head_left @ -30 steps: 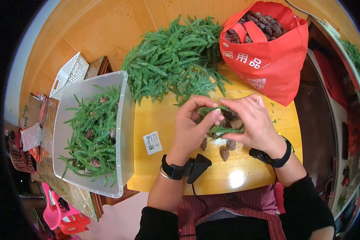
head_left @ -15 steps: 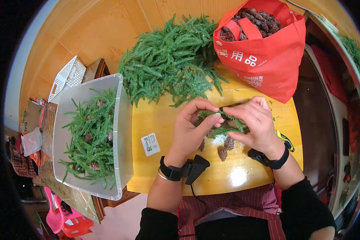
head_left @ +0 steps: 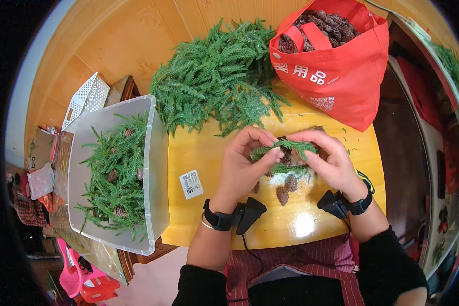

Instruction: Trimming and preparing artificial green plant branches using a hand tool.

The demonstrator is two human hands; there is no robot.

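On the table (head_left: pixel 199 153), a bin (head_left: pixel 155 168) lies left, sprigs (head_left: pixel 219 76) behind, a bag (head_left: pixel 336 76) right.

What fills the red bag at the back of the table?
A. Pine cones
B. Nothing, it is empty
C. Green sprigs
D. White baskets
A: the open top of the red bag shows a heap of brown pine cones, while the green sprigs lie piled on the table beside it.
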